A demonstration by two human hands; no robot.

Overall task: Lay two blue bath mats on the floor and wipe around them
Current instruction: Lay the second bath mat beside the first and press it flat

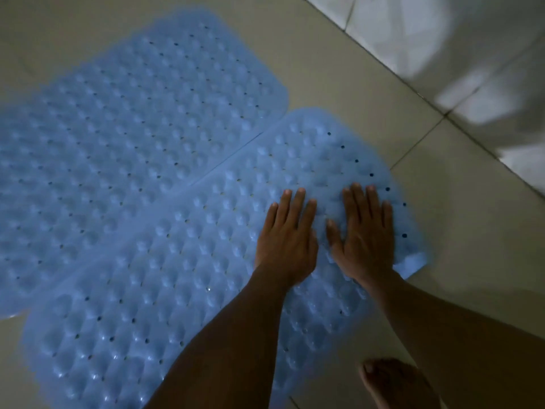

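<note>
Left hand (284, 246) and right hand (364, 237) press flat, fingers straight, grasping nothing, on the near bumpy blue plastic bath mat (182, 290). A second perforated blue bath mat (132, 128) lies touching it on the beige tiled floor (442, 231).

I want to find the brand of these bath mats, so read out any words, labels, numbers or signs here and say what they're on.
None: no text can be read anywhere.
The far mat and near mat show only bumps and small holes; the floor and wall are plain tile.
The picture is dim and blurred, so fine embossing would not show.
</note>
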